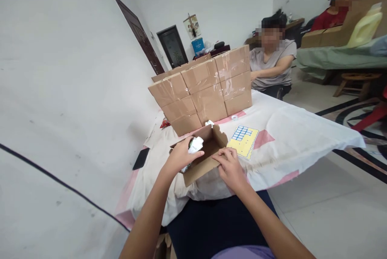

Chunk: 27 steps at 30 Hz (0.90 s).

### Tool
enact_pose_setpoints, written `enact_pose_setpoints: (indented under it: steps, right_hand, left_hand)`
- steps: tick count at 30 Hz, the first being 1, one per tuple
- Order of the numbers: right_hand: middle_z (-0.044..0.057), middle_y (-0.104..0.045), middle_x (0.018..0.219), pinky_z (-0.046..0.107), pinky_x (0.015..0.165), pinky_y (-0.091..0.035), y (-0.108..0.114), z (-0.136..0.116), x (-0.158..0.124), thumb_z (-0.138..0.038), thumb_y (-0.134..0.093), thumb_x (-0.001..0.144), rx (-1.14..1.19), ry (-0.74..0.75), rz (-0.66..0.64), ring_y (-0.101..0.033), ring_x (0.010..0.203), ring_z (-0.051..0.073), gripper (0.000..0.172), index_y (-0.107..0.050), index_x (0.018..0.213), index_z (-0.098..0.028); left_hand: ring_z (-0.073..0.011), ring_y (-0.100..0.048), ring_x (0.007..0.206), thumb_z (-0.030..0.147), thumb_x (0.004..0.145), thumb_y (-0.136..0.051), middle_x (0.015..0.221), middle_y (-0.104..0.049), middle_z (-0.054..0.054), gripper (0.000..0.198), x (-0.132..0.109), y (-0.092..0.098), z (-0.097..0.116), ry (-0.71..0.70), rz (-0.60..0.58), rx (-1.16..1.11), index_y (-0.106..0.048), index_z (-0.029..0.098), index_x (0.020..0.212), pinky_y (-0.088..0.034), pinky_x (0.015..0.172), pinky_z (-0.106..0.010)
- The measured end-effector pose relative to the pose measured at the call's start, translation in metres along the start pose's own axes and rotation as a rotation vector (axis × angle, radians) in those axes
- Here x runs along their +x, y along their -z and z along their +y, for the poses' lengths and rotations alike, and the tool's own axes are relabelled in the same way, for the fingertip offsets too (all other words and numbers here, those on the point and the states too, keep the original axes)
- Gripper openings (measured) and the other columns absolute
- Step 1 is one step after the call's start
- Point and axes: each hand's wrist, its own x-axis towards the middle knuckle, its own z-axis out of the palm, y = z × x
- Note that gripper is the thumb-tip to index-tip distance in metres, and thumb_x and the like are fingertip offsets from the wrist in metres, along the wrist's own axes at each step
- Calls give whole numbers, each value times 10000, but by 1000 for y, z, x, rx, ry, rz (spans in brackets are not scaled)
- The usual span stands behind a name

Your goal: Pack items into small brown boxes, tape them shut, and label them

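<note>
A small open cardboard box sits tilted near the front edge of the cloth-covered table. My left hand is over its left side, fingers curled around a small white item with a bit of green and printing; its exact kind is unclear. Pinched between the thumb and fingers of my right hand is the front flap edge of the box. To the right of the box lies a yellow sheet with blue-outlined rectangles. Another small white thing shows just behind the box.
Stacked cardboard boxes wrapped in clear tape form a wall across the table. A dark phone-like slab lies at left, a white ring behind the sheet. One person sits beyond the stack, another at a farther table.
</note>
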Motion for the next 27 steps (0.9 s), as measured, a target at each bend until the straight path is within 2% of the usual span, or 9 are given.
enact_pose_setpoints:
  steps: [4, 9, 11, 13, 17, 20, 23, 27]
  right_hand:
    - [112, -614, 1083, 494, 929, -532, -3, -1, 1, 61, -523, 783, -8, 14, -5, -470, 1083, 301, 471, -760, 1103, -190]
    - [104, -622, 1084, 483, 905, -533, -8, -3, -1, 56, -523, 789, -17, 36, -13, -478, 1079, 299, 487, -763, 1116, -214]
    - [105, -624, 1089, 483, 911, -530, -9, -4, -1, 54, -526, 787, -18, 33, -24, -481, 1086, 301, 480, -763, 1112, -208]
    - [106, -624, 1092, 481, 920, -529, -9, -3, -1, 54, -523, 792, -14, 30, -33, -485, 1093, 299, 481, -760, 1119, -207]
    - [102, -622, 1082, 479, 925, -531, -7, 1, -3, 66, -492, 808, -5, 17, -29, -495, 1081, 287, 506, -753, 1133, -220]
    - [100, -622, 1079, 479, 922, -535, -5, 4, -5, 68, -485, 814, -2, 6, -23, -497, 1075, 284, 499, -748, 1124, -222]
    - [99, -631, 1063, 480, 921, -534, -2, 4, -6, 63, -492, 820, -6, 3, -8, -507, 1058, 283, 472, -742, 1111, -213]
    - [91, -648, 1043, 463, 878, -539, 3, 3, -6, 34, -512, 840, -14, 5, 5, -521, 1014, 276, 438, -737, 1109, -229]
  left_hand:
    - [-339, -589, 1283, 464, 826, -730, 1406, -604, -122, 634, 1, -4, -10, -38, -87, 99, -474, 223, 1353, -486, 1024, -443]
    - [-388, -682, 1044, 404, 758, -777, 1143, -704, -113, 568, 3, -8, -15, -22, -148, 162, -510, 231, 1229, -524, 858, -476]
    - [-389, -678, 1055, 386, 744, -782, 1106, -710, -101, 550, 3, -8, -13, -35, -156, 165, -511, 241, 1199, -515, 880, -486]
    - [-393, -651, 1128, 379, 756, -764, 1159, -699, -104, 540, 1, -8, -11, -46, -150, 156, -500, 248, 1209, -493, 936, -514]
    - [-344, -592, 1253, 334, 806, -680, 1354, -617, -105, 572, -6, -4, -3, -64, -139, 97, -441, 268, 1322, -479, 1007, -492]
    - [-298, -639, 1175, 264, 783, -658, 1276, -656, -86, 571, -11, 0, 2, -66, -142, 52, -459, 267, 1318, -513, 958, -423]
    - [-289, -687, 1038, 329, 795, -686, 1137, -703, -71, 558, -11, 2, 6, -48, -111, 29, -479, 252, 1308, -534, 900, -410]
    - [-318, -620, 1226, 487, 773, -773, 1319, -657, -98, 691, -6, -1, 5, -82, -35, -38, -493, 250, 1359, -489, 1037, -445]
